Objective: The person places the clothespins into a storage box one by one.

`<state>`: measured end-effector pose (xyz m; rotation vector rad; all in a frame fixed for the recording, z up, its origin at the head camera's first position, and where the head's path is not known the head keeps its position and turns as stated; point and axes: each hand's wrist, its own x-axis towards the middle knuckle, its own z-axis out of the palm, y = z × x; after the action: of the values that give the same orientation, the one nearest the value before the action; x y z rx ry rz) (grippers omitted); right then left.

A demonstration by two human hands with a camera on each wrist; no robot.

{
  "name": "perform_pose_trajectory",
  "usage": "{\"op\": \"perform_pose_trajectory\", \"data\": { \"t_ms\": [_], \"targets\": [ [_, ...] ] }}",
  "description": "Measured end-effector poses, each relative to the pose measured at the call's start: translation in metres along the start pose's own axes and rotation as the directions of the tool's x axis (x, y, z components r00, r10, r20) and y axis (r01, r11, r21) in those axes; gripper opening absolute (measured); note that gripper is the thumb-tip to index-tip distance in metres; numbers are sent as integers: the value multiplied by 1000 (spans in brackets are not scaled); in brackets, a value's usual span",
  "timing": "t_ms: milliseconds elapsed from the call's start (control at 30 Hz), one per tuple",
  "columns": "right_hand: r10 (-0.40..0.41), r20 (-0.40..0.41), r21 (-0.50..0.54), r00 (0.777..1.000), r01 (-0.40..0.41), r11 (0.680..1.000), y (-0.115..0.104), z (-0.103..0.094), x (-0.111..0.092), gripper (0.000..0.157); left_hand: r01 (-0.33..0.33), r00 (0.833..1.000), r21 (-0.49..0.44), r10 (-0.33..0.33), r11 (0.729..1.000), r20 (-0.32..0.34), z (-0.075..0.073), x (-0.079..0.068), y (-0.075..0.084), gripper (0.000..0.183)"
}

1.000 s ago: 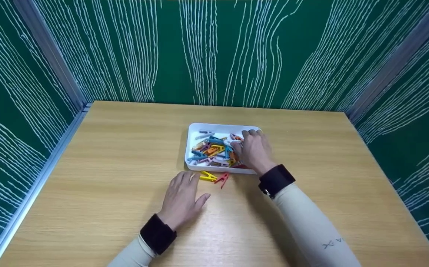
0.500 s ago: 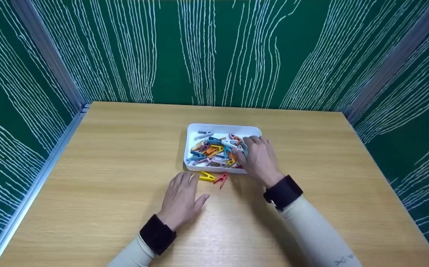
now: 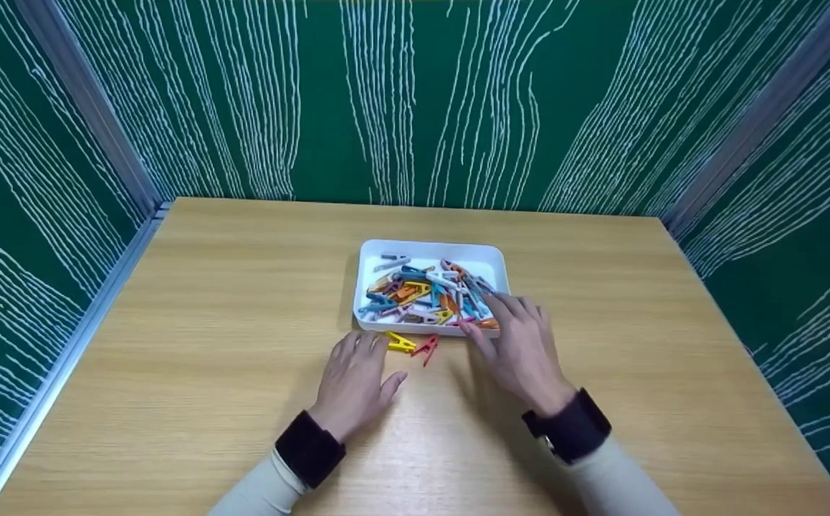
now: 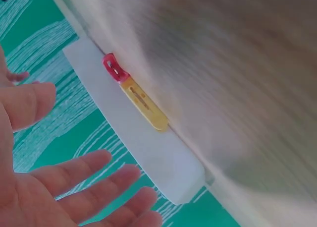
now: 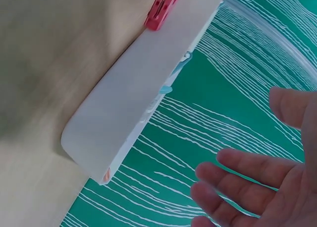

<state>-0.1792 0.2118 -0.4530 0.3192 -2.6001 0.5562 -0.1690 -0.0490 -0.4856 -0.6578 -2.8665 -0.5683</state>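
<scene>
A white tray point(image 3: 429, 332) holds a heap of colourful clothespins point(image 3: 415, 292) in the head view. Just in front of its near wall, a yellow clothespin point(image 3: 401, 342) and a red clothespin point(image 3: 426, 349) lie on the table, close together. My left hand point(image 3: 355, 380) hovers beside the yellow one, fingers extended and thumb apart; the left wrist view shows its palm bare. Over the tray's near right corner is my right hand point(image 3: 522, 347), its fingers loosely extended. Nothing is between its fingers point(image 5: 237, 162) in the right wrist view.
The wooden table point(image 3: 229, 287) reaches back to a green wall point(image 3: 329, 107) with white wavy lines. Similar green panels point(image 3: 816, 287) rise at both sides, with metal posts at the corners.
My right hand has come out of the tray, back toward me and slightly right, uncovering clothespins on the tray's right side. The left hand and the two loose clothespins have stayed nearly still.
</scene>
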Motion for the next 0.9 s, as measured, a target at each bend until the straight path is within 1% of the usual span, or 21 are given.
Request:
{"op": "perform_pose_trajectory", "data": {
  "t_ms": [100,167,300,400,533,567,633,700,767,800,900],
  "targets": [
    [4,-24,-1,1000,-4,1000,-1,-3,-11,59,-10,1000,13,10,1000,-2,3,4,1,55],
    [11,-25,2,1000,-11,1000,-2,-6,-17,60,-14,1000,34,14,999,-1,6,7,1,52],
    [16,-23,1,1000,-16,1000,-3,-9,-26,59,-19,1000,90,17,996,24,10,14,0,52],
    [18,-19,-5,1000,-18,1000,-4,-12,-31,58,-8,997,124,-2,992,82,13,18,1,57],
    [22,-13,-8,1000,-23,1000,-5,-16,-34,60,19,983,168,-49,986,178,15,25,4,68],
    [23,-14,-8,1000,-23,1000,-6,-17,-34,60,22,979,178,-57,984,194,15,27,5,69],
    [6,-31,-3,999,-6,1000,-6,-18,-34,60,19,977,206,-62,978,203,16,28,6,69],
    [-11,-47,-1,999,11,1000,-6,-19,-34,59,16,979,227,-62,974,193,16,29,7,66],
    [-28,-62,2,998,28,1000,-5,-19,-34,58,8,985,251,-51,968,167,16,28,7,59],
    [-36,-67,2,997,36,999,-5,-19,-34,58,4,988,258,-44,966,147,15,27,7,54],
    [-30,-54,2,998,30,1000,-4,-20,-34,58,-9,995,293,-21,956,97,15,24,7,28]
  ]
}}
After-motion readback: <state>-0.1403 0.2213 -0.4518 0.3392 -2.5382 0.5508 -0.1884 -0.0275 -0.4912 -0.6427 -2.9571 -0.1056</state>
